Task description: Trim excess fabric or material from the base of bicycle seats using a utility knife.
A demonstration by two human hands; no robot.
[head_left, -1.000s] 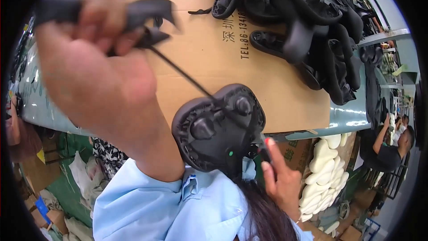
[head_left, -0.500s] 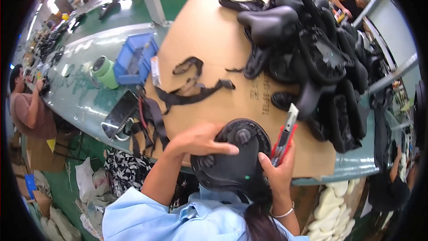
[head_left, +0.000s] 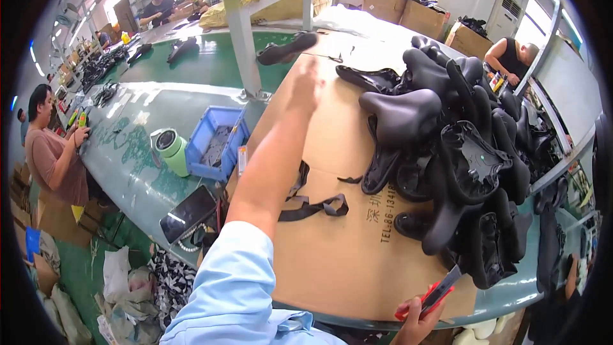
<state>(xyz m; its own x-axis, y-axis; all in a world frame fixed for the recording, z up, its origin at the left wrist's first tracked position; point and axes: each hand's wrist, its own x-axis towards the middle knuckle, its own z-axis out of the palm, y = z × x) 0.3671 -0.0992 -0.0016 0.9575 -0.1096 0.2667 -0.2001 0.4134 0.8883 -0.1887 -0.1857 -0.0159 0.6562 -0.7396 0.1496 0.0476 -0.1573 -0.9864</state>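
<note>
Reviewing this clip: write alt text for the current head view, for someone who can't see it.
The right hand grips a red utility knife, blade out; the blurred left hand is stretched forward near a black bicycle saddle, contact unclear. More black saddles lie heaped on a cardboard sheet, toward the right.

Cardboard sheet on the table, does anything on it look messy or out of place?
Yes: thin, curled dark strips lie loose on the flat brown cardboard sheet, apart from the heap of smooth black saddles on the right. They look odd because they resemble stray offcuts.
</note>
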